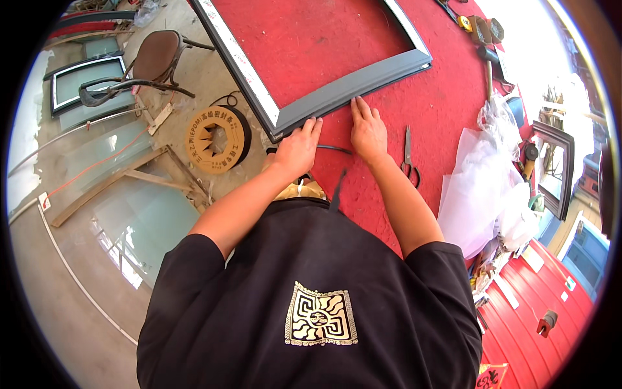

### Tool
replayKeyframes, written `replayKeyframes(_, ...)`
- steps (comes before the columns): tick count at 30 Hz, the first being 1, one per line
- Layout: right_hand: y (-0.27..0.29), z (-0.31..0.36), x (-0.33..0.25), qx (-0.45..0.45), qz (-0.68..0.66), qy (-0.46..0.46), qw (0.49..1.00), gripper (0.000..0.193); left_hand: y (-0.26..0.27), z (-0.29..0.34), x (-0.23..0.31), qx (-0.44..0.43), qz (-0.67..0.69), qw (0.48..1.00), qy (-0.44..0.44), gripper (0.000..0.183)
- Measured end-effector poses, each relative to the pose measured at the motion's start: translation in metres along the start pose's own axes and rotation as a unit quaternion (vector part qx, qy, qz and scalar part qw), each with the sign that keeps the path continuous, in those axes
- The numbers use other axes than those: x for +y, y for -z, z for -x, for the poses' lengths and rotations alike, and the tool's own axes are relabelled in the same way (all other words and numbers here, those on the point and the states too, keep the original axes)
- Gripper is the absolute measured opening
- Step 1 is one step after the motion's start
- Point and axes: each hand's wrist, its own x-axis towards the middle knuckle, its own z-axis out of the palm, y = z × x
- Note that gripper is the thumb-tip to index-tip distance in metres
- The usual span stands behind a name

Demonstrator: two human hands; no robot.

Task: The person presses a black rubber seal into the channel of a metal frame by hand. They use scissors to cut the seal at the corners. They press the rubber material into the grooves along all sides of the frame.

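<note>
A dark grey window frame with white film on its side bars lies on the red-covered table. At its near edge, close to the left corner, the fingertips of my left hand touch the frame, fingers stretched and side by side, thumb hidden. My right hand rests its extended fingertips on the same edge, further right, with a slight gap between fingers. Near my left hand a thin black strip shows; whether that hand touches it is unclear. Another dark strip end stands up close to my shirt.
Black-handled scissors lie right of my right hand. A cardboard-sided reel of black strip is at the left, near a brown chair. Clear plastic sheeting and a hammer sit along the right. Glass panes cover the left side.
</note>
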Motion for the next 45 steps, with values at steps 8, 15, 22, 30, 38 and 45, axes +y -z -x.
replayKeyframes(8, 0.01, -0.004, 0.006, -0.019, 0.007, -0.004, 1.0, 0.064, 0.0, -0.003, 0.006, 0.004, 0.025, 1.0, 0.018, 0.073)
replayKeyframes(15, 0.001, -0.013, 0.015, 0.018, 0.018, -0.01, 1.0, 0.059, -0.002, 0.002, 0.004, -0.007, 0.029, 0.999, 0.019, 0.072)
replayKeyframes(22, 0.008, -0.02, 0.025, -0.01, 0.036, -0.022, 0.999, 0.064, -0.002, 0.004, 0.005, 0.001, 0.018, 1.0, 0.008, 0.07)
replayKeyframes(30, 0.015, -0.025, 0.032, -0.008, 0.022, -0.106, 0.994, 0.065, 0.001, 0.016, 0.003, -0.022, 0.033, 0.999, 0.007, 0.072)
replayKeyframes(38, 0.014, -0.038, 0.066, 0.027, 0.046, -0.112, 0.992, 0.059, 0.01, 0.029, 0.0, -0.02, 0.041, 0.999, 0.017, 0.063)
replayKeyframes(45, 0.024, -0.055, 0.069, -0.048, 0.058, -0.123, 0.99, 0.058, 0.016, 0.033, -0.002, -0.061, 0.066, 0.995, 0.031, 0.06)
